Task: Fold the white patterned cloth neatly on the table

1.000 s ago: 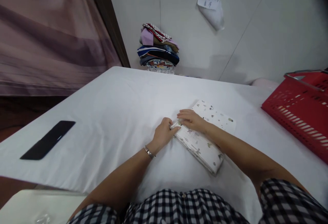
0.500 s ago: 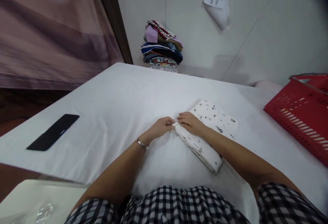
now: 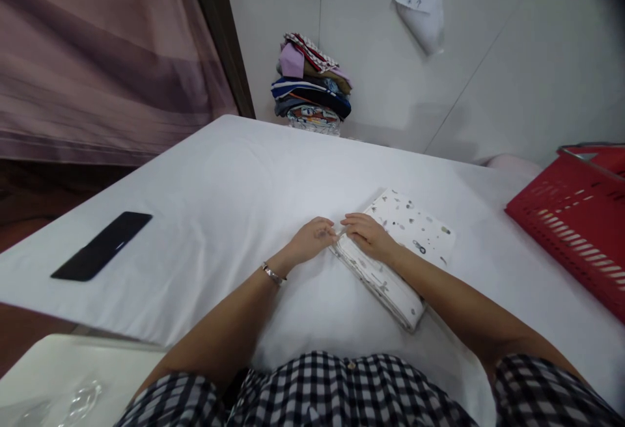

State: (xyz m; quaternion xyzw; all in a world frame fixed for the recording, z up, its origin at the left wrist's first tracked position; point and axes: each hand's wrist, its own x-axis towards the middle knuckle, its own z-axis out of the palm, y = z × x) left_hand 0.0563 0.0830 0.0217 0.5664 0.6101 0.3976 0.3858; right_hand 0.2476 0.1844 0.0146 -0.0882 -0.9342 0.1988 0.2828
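A folded white cloth (image 3: 411, 224) printed with small grey and green motifs lies at an angle in front of me. Its nearer half is a thick, narrow stack of layers with their edges showing; the farther half is a flatter panel. At the left corner of the stack, my left hand (image 3: 312, 239) has its fingers curled together on the cloth's edge. My right hand (image 3: 368, 235) rests across the top of the stack near that same corner, fingers stretched out and pressing on the fabric. Part of the cloth is hidden under my right hand and forearm.
A white-covered table (image 3: 234, 186) spreads around the cloth. A black phone-like slab (image 3: 102, 247) lies on the left, and a red plastic basket (image 3: 571, 219) stands on the right. Folded clothes (image 3: 312, 85) are piled by the wall. A white surface (image 3: 73, 375) sits at lower left.
My left hand has shifted slightly at the cloth's corner, its fingers more curled. The right hand has moved a little rightward. The cloth keeps its shape; the whole view has shifted slightly.
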